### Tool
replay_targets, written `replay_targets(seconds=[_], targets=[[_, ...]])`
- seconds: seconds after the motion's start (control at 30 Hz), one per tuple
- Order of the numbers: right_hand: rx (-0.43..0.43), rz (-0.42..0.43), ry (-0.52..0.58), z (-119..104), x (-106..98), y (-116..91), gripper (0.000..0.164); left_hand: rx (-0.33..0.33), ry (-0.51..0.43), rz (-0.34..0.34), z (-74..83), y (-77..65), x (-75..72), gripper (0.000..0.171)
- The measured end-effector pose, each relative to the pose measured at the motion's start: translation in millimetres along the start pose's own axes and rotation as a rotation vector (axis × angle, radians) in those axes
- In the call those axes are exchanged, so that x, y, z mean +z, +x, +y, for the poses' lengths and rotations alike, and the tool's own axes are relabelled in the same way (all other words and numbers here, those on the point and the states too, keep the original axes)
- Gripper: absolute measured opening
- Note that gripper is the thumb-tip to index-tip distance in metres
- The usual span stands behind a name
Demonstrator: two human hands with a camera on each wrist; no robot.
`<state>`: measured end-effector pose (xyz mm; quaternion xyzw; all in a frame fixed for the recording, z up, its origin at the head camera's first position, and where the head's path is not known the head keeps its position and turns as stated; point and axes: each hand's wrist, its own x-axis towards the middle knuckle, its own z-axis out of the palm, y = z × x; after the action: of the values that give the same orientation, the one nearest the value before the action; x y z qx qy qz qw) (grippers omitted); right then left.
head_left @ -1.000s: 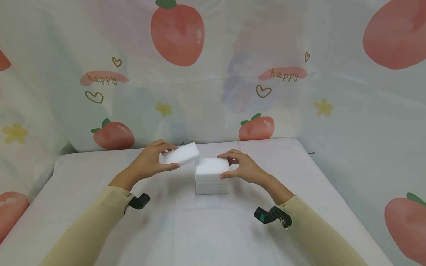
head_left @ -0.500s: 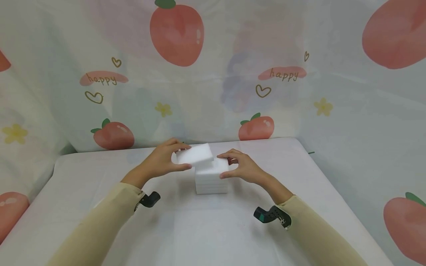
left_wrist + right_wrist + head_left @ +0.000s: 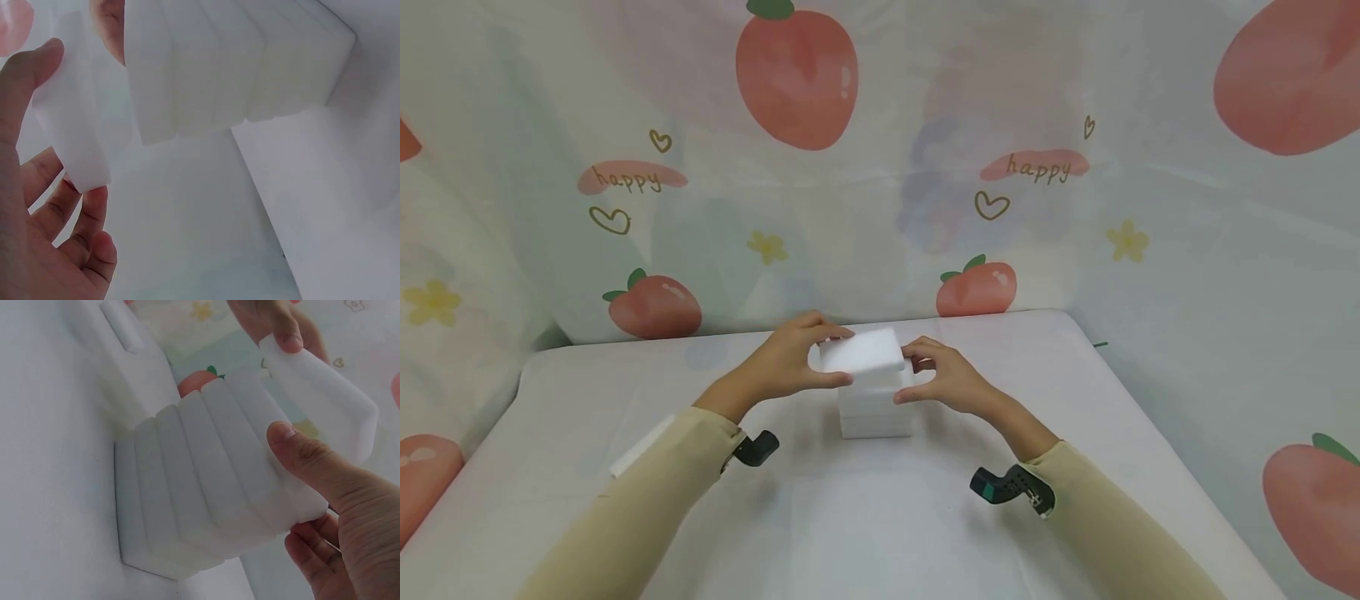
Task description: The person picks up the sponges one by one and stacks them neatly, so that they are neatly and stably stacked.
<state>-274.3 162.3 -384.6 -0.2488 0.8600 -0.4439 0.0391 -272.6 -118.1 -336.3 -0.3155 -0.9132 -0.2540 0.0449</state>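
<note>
A stack of several white sponge blocks [image 3: 876, 417] stands on the white table, its layers plain in the right wrist view. My left hand [image 3: 790, 360] pinches one more white sponge block [image 3: 863, 352] by its left end, thumb on the near side and fingers on the far side. In the left wrist view a gap shows between this held block [image 3: 78, 112] and the top of the stack [image 3: 206, 69]. My right hand [image 3: 951, 379] grips the upper part of the stack from the right, thumb [image 3: 300, 447] on the near face and fingers behind.
Another white sponge block [image 3: 642, 447] lies on the table at the left, partly hidden by the left sleeve [image 3: 647, 500]. Black wrist cameras stick out near both cuffs. A printed fabric backdrop [image 3: 865, 208] stands behind the white-covered table [image 3: 865, 533].
My left hand has moved right with its sponge block, from beside the stack to over it. The sleeve's shift uncovers the block at the left. My right hand has stayed put.
</note>
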Motion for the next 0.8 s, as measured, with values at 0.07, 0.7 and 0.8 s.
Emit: replay_targets(seconds=[0.07,0.7,0.8], targets=[[0.003,0.001,-0.007,0.3,0.3,-0.2,0.062,-0.008,0.0,-0.018,3.0,1.3,1.3,0.062],[-0.016,-0.006,0.017,6.0,1.6,0.3,0.06,0.025,0.006,-0.057,7.4,7.9,13.0,0.061],[-0.014,-0.005,0.013,6.5,1.8,0.5,0.06,0.022,0.006,-0.061,6.7,7.7,14.4,0.062]])
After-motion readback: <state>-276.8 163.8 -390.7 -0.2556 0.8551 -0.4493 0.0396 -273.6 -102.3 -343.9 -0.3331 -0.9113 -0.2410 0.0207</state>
